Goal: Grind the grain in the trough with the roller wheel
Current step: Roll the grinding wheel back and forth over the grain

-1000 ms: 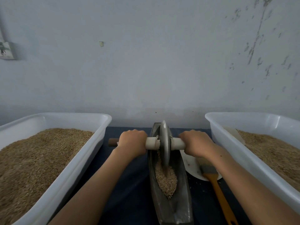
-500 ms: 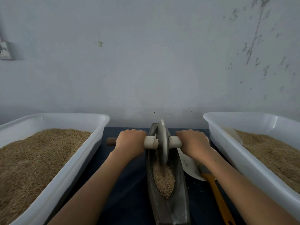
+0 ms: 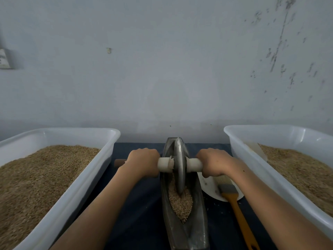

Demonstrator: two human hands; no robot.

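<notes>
A narrow dark metal trough (image 3: 200,222) lies lengthwise on the dark cloth, straight ahead of me. Brown grain (image 3: 181,202) is heaped in its middle. The grey metal roller wheel (image 3: 179,166) stands upright in the trough, its lower edge sunk into the far part of the grain. A wooden axle with white sleeves (image 3: 193,165) runs through the wheel. My left hand (image 3: 143,164) grips the axle on the left side, and my right hand (image 3: 215,164) grips it on the right. Both fists sit close to the wheel.
Two large white plastic tubs of grain flank the trough, the left tub (image 3: 81,181) and the right tub (image 3: 252,170). A white plate (image 3: 209,186) with an orange-handled brush (image 3: 237,212) lies between trough and right tub. A grey wall stands close behind.
The wheel with both hands has stayed near the far half of the trough, shifting only slightly over the grain. My view has drifted a little.
</notes>
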